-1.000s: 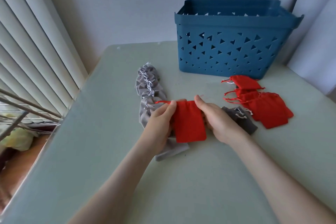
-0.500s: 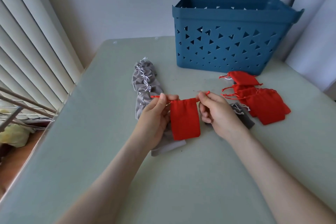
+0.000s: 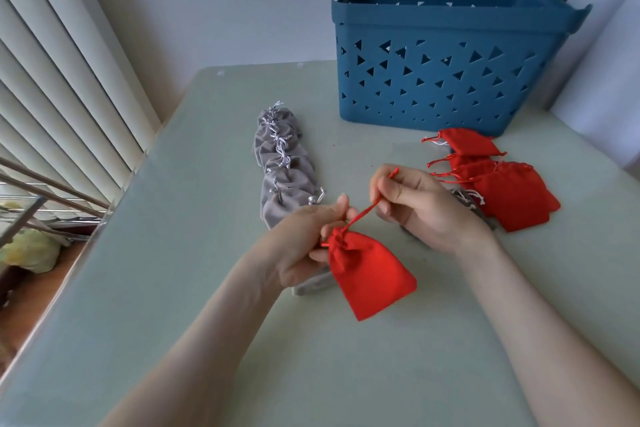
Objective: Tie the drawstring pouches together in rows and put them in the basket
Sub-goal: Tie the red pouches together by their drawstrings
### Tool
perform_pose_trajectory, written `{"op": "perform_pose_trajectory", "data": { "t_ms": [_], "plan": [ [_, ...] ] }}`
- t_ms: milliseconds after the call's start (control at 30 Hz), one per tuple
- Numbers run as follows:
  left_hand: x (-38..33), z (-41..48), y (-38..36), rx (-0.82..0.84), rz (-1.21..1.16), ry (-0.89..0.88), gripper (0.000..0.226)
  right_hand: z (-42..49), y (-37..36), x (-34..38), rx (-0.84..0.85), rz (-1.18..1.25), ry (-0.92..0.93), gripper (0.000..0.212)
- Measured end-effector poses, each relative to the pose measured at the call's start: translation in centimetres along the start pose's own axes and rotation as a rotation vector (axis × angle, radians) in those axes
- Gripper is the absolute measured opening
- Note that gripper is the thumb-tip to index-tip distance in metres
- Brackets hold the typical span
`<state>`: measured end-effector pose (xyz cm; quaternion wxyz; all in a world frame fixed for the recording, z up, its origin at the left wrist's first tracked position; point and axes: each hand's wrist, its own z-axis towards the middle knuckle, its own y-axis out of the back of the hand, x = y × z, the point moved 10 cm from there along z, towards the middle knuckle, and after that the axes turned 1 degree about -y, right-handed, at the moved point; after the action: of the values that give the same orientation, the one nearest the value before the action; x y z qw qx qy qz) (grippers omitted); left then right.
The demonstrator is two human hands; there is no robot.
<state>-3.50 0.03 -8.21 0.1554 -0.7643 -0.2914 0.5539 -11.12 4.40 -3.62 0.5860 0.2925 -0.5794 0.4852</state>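
Your left hand (image 3: 308, 243) has its fingers curled at the gathered neck of one red pouch (image 3: 372, 279). The pouch hangs tilted just above the table (image 3: 207, 322), in front of you. Your right hand (image 3: 424, 208) pinches that pouch's red drawstring (image 3: 363, 214) between thumb and forefinger, with the cord taut from the neck up to your fingers and its end poking out above them.

To the left lies one grey row of pouches (image 3: 280, 163), joined by knotted silver cords. They overlap too much for a sure count, and its near end runs under your left hand.

To the right sits a pile of red pouches (image 3: 502, 191), at least four. One loose grey pouch (image 3: 467, 199) peeks out beside it, half hidden behind your right hand.

One blue basket (image 3: 433, 87) with triangular cut-outs stands at the far side of the table, just beyond the red pile. None of its inside shows. Vertical blinds (image 3: 52, 80) hang on your left.
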Motion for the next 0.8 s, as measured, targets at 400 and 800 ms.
{"op": "perform_pose_trajectory", "data": {
  "t_ms": [400,800],
  "plan": [
    [0.5,0.1,0.2,-0.028,0.55,-0.016,0.034,0.4,0.1,-1.4,-0.111,-0.414,-0.058,0.013],
    [0.9,0.2,-0.7,0.068,0.634,-0.046,0.042,0.3,-0.7,-1.6,-0.127,-0.391,-0.094,0.016]
  ]
}}
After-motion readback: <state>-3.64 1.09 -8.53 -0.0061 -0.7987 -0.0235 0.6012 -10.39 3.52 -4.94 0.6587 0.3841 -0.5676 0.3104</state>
